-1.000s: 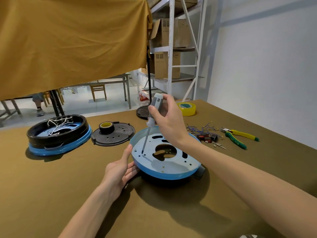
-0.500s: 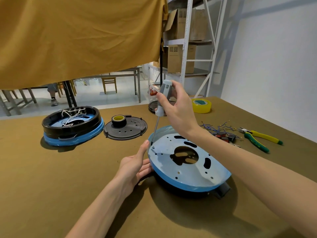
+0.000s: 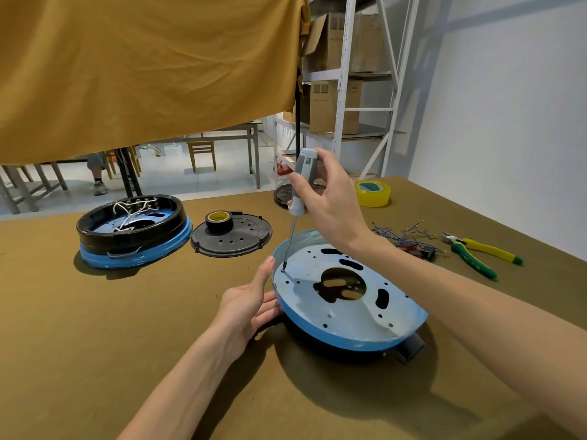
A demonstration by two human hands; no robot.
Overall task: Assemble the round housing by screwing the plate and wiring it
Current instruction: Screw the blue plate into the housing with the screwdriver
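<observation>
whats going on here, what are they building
A person is screwing a blue plate onto a round black housing on the table. The right hand grips a screwdriver, its tip on a screw near the plate's left rim. The left hand steadies the housing's side with straight fingers. Loose wires and pliers lie to the right; a second housing sits to the left.
</observation>
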